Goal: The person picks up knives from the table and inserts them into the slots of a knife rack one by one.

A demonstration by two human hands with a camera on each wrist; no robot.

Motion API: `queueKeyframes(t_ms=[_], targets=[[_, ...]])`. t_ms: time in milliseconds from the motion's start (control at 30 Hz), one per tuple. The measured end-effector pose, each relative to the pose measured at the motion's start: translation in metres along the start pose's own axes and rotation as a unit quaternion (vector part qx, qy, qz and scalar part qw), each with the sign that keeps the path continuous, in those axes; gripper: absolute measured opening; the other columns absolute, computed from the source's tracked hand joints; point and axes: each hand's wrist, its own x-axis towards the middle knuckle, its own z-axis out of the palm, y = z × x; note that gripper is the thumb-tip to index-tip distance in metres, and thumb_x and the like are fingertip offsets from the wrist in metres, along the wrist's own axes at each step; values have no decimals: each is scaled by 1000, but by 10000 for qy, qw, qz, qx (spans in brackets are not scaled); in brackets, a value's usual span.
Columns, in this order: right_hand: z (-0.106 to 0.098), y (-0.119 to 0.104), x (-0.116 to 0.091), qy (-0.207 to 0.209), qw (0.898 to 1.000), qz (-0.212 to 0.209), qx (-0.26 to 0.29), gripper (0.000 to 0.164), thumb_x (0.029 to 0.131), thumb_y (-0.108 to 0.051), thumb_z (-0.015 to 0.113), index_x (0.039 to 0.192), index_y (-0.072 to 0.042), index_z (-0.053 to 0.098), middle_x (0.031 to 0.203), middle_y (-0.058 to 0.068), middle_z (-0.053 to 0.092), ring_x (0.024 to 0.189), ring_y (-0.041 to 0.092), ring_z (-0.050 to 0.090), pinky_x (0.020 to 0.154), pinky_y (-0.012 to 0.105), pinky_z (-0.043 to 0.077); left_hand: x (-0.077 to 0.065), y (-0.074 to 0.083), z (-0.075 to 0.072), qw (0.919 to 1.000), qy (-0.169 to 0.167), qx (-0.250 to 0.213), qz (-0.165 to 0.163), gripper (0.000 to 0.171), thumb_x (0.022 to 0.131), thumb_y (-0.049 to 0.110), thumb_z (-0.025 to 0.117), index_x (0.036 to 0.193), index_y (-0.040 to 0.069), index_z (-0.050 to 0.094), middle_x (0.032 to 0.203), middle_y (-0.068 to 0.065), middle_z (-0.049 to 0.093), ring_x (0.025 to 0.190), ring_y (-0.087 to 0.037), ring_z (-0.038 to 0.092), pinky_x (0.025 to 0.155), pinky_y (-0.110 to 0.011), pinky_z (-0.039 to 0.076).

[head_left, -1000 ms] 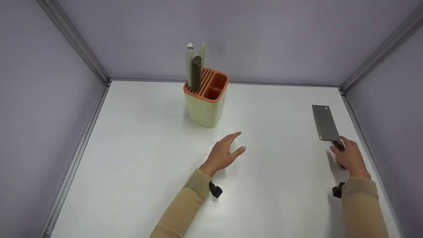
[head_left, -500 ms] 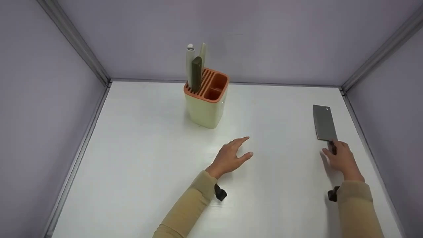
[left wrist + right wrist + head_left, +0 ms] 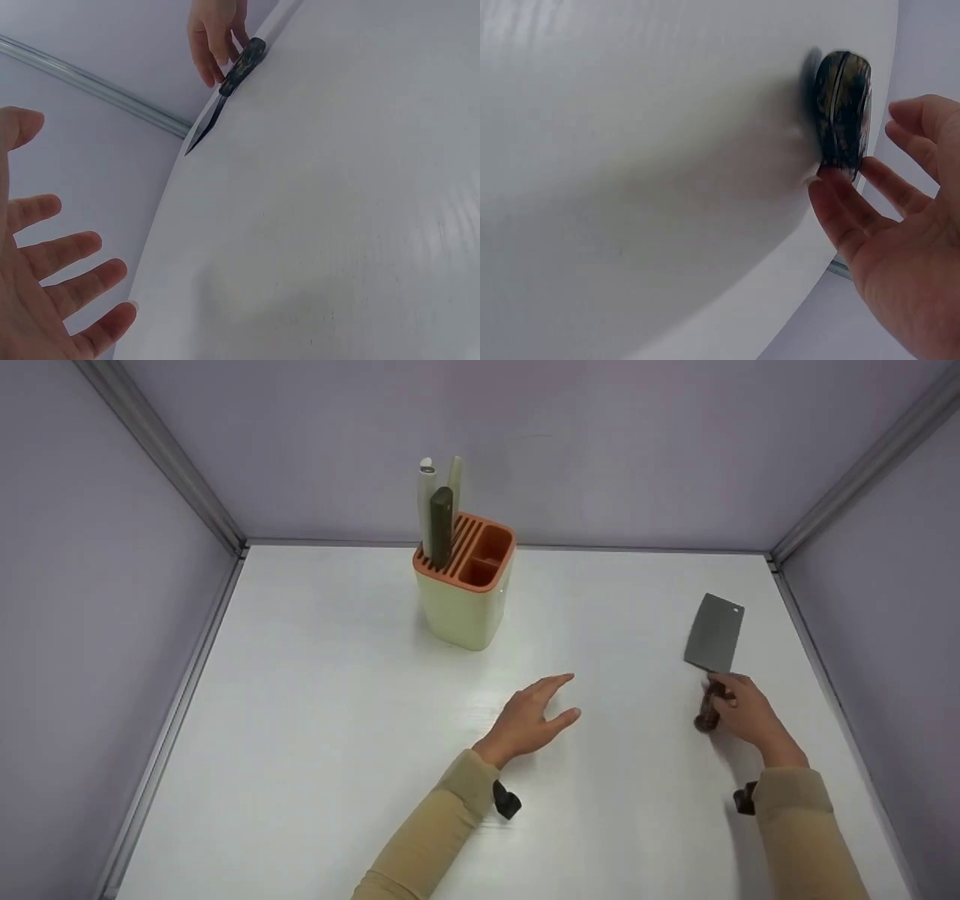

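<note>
A cleaver point(image 3: 715, 631) with a broad grey blade lies at the right side of the white table, blade away from me. Its dark mottled handle point(image 3: 707, 712) points toward me and slightly left. My right hand point(image 3: 750, 716) is at the handle's right side. In the right wrist view its fingertips point(image 3: 829, 191) touch the handle near the blade end, and the thumb stands apart from it. My left hand point(image 3: 529, 720) hovers over the table's middle, fingers spread and holding nothing. The left wrist view shows that left hand point(image 3: 60, 277) with relaxed fingers.
A pale green knife block point(image 3: 459, 615) with an orange slotted top stands at the back, left of centre. A white-handled knife point(image 3: 426, 510), a dark-handled knife point(image 3: 441, 525) and a pale handle point(image 3: 455, 484) rise from it. Grey panels point(image 3: 360, 450) enclose the white table point(image 3: 300, 697).
The cleaver has turned, its handle swinging left and its blade shifting slightly left. My right hand has moved left with it. My left hand has drifted right and a little nearer.
</note>
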Motion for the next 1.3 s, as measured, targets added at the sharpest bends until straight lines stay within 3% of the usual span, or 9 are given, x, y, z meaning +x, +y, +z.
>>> queueKeyframes(t_ms=[100,200,400,533,633,867,967,1100,1300], targets=[[1,-4,5,-68,9997,-211,-65,51,92,12,43,143,7,41,144,34,30,116,52,47,93,60,43,0,1,1,10000,-24,-26,-13,63,98,55,50,150,20,42,149,5,44,136,-11,40,108,-43,35],[4,-9,11,-153,9987,-327,-346,53,88,19,46,140,5,46,145,29,32,120,51,45,97,61,40,1,2,3,10000,-54,-18,-8,64,98,56,50,150,20,42,149,5,44,136,-11,40,109,-43,35],[8,-17,18,-224,9900,-597,-1254,49,87,19,56,132,1,58,145,25,37,129,52,37,102,64,32,3,6,9,9998,-186,-59,37,65,97,55,52,150,20,41,149,4,44,136,-11,40,109,-40,34],[9,-21,23,-132,9811,-1212,-1502,37,83,22,61,115,3,67,123,23,58,113,45,53,95,59,42,5,10,12,9995,-288,-148,11,65,96,55,54,151,22,40,149,5,43,136,-11,39,110,-40,33],[10,-28,26,-160,9765,-1487,-1551,32,80,22,64,105,1,70,105,17,65,100,37,60,88,54,46,7,15,15,9992,-328,-227,48,66,96,55,55,151,22,40,149,6,43,135,-10,41,109,-36,35],[15,-55,30,139,9586,-2121,-1895,33,75,13,77,103,-4,73,104,13,68,97,34,59,85,52,48,12,21,13,9982,-296,-461,237,65,96,50,59,151,20,40,148,6,44,133,-11,44,106,-29,37],[16,-71,32,175,9565,-2328,-1752,32,75,11,79,102,-5,73,101,10,69,96,31,62,85,50,50,13,21,11,9982,-209,-492,279,64,96,47,60,150,19,41,148,5,44,130,-13,47,104,-28,39],[12,-90,34,-93,9665,-2189,-1338,30,80,7,76,105,-8,71,100,5,68,96,27,64,87,48,50,14,22,7,9982,-116,-508,306,63,96,44,62,149,19,42,148,5,45,128,-16,50,102,-28,41],[3,-111,36,-124,9679,-2380,-794,32,83,4,74,112,-7,70,104,5,68,100,25,63,88,47,49,19,28,-2,9980,48,-538,321,60,95,39,65,148,20,44,146,5,46,125,-11,50,101,-27,42]])
